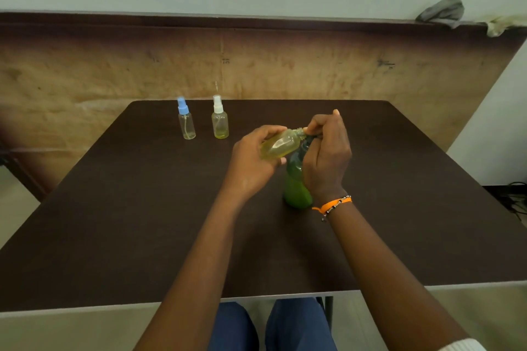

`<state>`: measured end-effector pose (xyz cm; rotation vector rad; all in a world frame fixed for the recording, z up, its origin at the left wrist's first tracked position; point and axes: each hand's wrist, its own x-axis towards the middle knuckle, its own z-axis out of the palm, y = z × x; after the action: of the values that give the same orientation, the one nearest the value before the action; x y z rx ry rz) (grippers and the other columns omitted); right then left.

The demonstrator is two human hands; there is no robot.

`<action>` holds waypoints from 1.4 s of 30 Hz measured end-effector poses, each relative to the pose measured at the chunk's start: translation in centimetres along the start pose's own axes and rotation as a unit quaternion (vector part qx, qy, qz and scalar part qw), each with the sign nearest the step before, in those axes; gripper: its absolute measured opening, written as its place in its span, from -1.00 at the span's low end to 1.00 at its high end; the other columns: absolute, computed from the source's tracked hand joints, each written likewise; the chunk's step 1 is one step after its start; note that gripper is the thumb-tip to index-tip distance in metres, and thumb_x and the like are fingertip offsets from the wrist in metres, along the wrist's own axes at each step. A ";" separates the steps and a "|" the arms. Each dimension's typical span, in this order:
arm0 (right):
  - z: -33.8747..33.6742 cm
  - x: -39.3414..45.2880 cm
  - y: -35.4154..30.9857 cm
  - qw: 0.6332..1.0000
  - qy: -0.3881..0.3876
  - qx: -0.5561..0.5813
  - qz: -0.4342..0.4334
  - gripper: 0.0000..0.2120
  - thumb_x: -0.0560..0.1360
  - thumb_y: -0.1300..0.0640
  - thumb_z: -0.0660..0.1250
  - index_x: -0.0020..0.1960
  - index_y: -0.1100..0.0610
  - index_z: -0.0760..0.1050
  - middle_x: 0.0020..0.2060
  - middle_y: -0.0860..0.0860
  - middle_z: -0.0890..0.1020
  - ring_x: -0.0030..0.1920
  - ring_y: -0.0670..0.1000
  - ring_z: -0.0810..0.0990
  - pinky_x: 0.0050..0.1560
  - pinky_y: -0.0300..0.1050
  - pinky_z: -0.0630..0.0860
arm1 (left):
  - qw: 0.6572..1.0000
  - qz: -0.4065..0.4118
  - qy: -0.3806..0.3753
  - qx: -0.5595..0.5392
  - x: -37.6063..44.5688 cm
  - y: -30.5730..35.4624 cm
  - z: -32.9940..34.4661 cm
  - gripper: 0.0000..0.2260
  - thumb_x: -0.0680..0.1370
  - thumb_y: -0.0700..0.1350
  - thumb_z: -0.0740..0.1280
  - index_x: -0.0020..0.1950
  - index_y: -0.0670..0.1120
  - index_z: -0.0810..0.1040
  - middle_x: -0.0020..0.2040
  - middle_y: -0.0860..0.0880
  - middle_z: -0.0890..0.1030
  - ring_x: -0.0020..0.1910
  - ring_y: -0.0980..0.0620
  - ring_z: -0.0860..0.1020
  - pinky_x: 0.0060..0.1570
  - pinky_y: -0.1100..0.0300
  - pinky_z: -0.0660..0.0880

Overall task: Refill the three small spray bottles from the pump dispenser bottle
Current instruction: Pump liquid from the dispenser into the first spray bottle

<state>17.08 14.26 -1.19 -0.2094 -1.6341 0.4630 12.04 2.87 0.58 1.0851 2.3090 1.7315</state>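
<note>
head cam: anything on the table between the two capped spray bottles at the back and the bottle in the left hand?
Nothing. In the head view, only bare table separates the blue-capped bottle and white-capped bottle from the uncapped bottle in the left hand.

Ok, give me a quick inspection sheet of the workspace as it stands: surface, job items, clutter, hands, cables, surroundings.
Surface: dark brown table, no spills seen.
Job's things: green pump bottle upright at centre; uncapped spray bottle tilted, neck at the pump's top, yellowish liquid inside; blue-capped bottle and white-capped bottle upright at the far left, capped, a little liquid at the bottom.
Clutter: nothing seen.
Hands: left hand holds the uncapped spray bottle; right hand on the pump's top.
Cables: dark cables on the floor at right.
Surroundings: wooden panel behind the table; grey cloth on its top edge.
</note>
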 end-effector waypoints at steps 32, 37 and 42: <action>-0.1 0.7 0.5 0.999 -0.008 -0.031 -0.010 -0.70 0.34 0.36 -0.03 -0.24 0.29 0.49 -0.39 0.07 0.52 -0.39 0.08 0.45 0.32 -0.01 0.38 | 1.000 -0.017 0.007 -0.011 -0.6 0.4 0.4 -0.56 0.36 -0.34 0.45 0.20 -0.03 0.55 0.10 0.05 0.61 0.09 0.15 0.54 0.07 0.32 0.48; -0.5 0.5 0.5 1.000 -0.020 -0.023 0.001 -0.67 0.36 0.36 -0.02 -0.18 0.29 0.53 -0.34 0.08 0.56 -0.34 0.09 0.52 0.40 -0.12 0.26 | 1.000 -0.021 0.015 -0.017 -0.6 0.5 0.5 -0.55 0.36 -0.35 0.44 0.18 0.01 0.56 0.07 0.07 0.61 0.09 0.15 0.55 0.08 0.27 0.49; -0.5 0.0 0.2 1.000 -0.017 -0.003 -0.012 -0.66 0.39 0.35 -0.02 -0.18 0.34 0.54 -0.32 0.13 0.58 -0.32 0.06 0.53 0.34 -0.08 0.35 | 0.999 -0.027 0.017 -0.016 -0.9 0.7 0.4 -0.56 0.36 -0.35 0.44 0.18 0.01 0.56 0.08 0.08 0.61 0.08 0.16 0.55 0.10 0.24 0.50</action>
<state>17.50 14.57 -1.23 -0.1873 -1.6702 0.4454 13.25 2.78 0.74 0.9853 2.2986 1.7756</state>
